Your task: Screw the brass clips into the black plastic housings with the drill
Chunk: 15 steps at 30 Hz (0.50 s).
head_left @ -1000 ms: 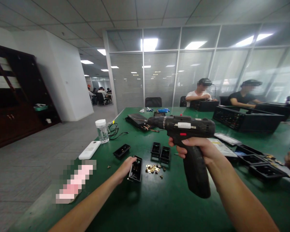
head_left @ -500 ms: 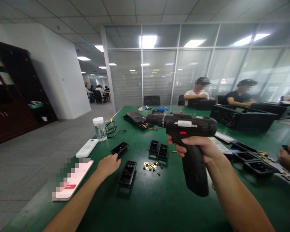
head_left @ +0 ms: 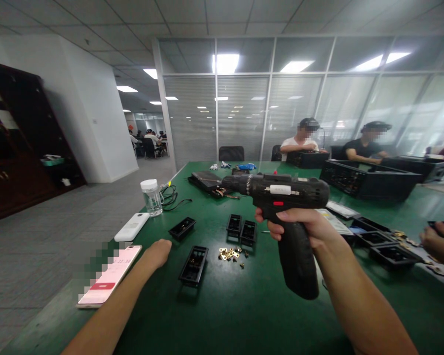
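Observation:
My right hand [head_left: 305, 228] is wrapped round the grip of a black cordless drill [head_left: 281, 195], held upright above the green table [head_left: 222, 315] with its chuck pointing left. My left hand [head_left: 157, 252] rests low over the table, curled, with nothing visible in it. It is to the left of a black plastic housing [head_left: 194, 265] that lies flat, and apart from it. A small heap of brass parts [head_left: 230, 254] lies just beyond that housing. Two more black housings [head_left: 241, 229] stand side by side behind the heap, and another [head_left: 182, 228] lies further left.
A phone [head_left: 109, 281] with a lit screen, a white remote [head_left: 131, 226] and a clear jar [head_left: 150, 196] line the table's left edge. Black trays [head_left: 390, 252] and another person's hand [head_left: 438, 241] are at the right. Two people sit at the far end behind black crates [head_left: 370, 180].
My left hand let go of the black housing, which now lies flat, and drew back to the left. The drill has stayed almost still in my right hand.

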### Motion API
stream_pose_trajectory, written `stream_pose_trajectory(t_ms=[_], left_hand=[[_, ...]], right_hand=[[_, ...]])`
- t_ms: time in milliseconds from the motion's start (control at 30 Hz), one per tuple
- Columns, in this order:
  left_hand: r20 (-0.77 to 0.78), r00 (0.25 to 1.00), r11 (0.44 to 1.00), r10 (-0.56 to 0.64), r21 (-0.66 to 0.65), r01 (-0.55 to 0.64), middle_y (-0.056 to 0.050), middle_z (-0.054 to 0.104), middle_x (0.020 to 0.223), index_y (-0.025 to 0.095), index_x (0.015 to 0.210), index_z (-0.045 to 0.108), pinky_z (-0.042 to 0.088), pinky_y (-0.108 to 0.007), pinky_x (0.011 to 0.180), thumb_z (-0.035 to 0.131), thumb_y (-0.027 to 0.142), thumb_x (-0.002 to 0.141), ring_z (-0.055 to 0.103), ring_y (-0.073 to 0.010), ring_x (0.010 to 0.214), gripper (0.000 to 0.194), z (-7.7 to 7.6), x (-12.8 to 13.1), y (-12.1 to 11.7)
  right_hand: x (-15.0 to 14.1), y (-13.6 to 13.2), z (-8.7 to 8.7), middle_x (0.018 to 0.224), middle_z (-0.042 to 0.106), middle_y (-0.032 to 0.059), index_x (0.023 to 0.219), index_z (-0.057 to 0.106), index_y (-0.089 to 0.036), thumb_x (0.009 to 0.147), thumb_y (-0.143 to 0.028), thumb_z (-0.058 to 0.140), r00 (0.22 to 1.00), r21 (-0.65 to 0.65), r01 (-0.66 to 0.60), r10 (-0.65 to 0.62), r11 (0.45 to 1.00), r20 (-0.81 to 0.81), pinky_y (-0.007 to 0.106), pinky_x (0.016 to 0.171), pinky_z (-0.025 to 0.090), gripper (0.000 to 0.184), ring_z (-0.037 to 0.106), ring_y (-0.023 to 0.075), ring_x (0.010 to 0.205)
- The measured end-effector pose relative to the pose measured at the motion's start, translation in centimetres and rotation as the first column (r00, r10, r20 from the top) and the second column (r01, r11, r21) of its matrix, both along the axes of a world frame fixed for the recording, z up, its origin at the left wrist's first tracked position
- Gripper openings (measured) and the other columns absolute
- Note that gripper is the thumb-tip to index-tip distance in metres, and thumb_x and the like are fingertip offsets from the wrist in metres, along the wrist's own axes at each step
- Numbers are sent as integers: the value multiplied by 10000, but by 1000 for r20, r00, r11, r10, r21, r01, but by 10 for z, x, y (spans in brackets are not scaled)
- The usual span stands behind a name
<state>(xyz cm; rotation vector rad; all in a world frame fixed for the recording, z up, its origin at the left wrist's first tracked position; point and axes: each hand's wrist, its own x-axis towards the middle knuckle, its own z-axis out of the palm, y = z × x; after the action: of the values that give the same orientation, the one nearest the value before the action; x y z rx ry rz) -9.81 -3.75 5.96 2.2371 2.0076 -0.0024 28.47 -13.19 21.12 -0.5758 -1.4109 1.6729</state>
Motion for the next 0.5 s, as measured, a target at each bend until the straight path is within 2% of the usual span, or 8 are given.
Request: stream_pose_trajectory(t_ms=[133, 267, 300, 400, 433, 500], left_hand=[[65, 993, 995, -100, 30, 98, -161, 692, 979, 166, 804, 691, 462, -349, 843, 513, 14, 769, 656, -290, 982, 237, 8, 8, 3], [150, 953, 965, -263, 63, 256, -78, 700, 976, 223, 885, 724, 448, -293, 859, 573, 137, 809, 643, -233, 953, 190, 22, 30, 6], [177, 930, 947, -321, 78, 312, -66, 698, 965, 232, 891, 730, 447, -282, 854, 583, 169, 813, 640, -223, 932, 178, 26, 37, 6], [297, 778, 833, -554, 186, 521, -78, 691, 878, 208, 831, 751, 458, -299, 807, 594, 181, 784, 629, -224, 822, 167, 32, 65, 10], [302, 740, 798, -602, 197, 569, -81, 690, 878, 203, 831, 757, 461, -303, 798, 594, 175, 774, 626, -225, 816, 176, 32, 75, 12], [295, 713, 770, -637, 190, 609, -80, 693, 883, 204, 838, 767, 463, -298, 795, 597, 152, 748, 627, -227, 838, 199, 31, 94, 15]], right_hand=[[-3, -9, 6, 959, 656, 86, 959, 720, -184, 700, -300, 732, 999, -9, 23, -22, 1000, 48, 259, 572, 435, 284, 490, 83, 625], [-6, -14, 8, 954, 654, 76, 930, 727, -197, 710, -293, 727, 998, -3, 22, -21, 1000, 57, 263, 582, 425, 240, 482, 79, 633], [-6, -14, 8, 955, 654, 76, 931, 728, -199, 712, -292, 727, 998, -2, 21, -21, 1000, 56, 263, 583, 426, 238, 483, 79, 634], [-5, -15, 7, 952, 657, 80, 923, 731, -208, 714, -294, 730, 998, 4, 25, -25, 1000, 51, 266, 574, 430, 226, 484, 85, 629], [-5, -15, 7, 952, 657, 80, 917, 730, -209, 716, -291, 728, 998, 5, 28, -28, 1000, 52, 266, 573, 433, 216, 484, 87, 628], [-3, -12, 5, 954, 656, 81, 925, 726, -196, 722, -278, 722, 998, 1, 34, -34, 999, 48, 258, 575, 441, 219, 490, 86, 629]])
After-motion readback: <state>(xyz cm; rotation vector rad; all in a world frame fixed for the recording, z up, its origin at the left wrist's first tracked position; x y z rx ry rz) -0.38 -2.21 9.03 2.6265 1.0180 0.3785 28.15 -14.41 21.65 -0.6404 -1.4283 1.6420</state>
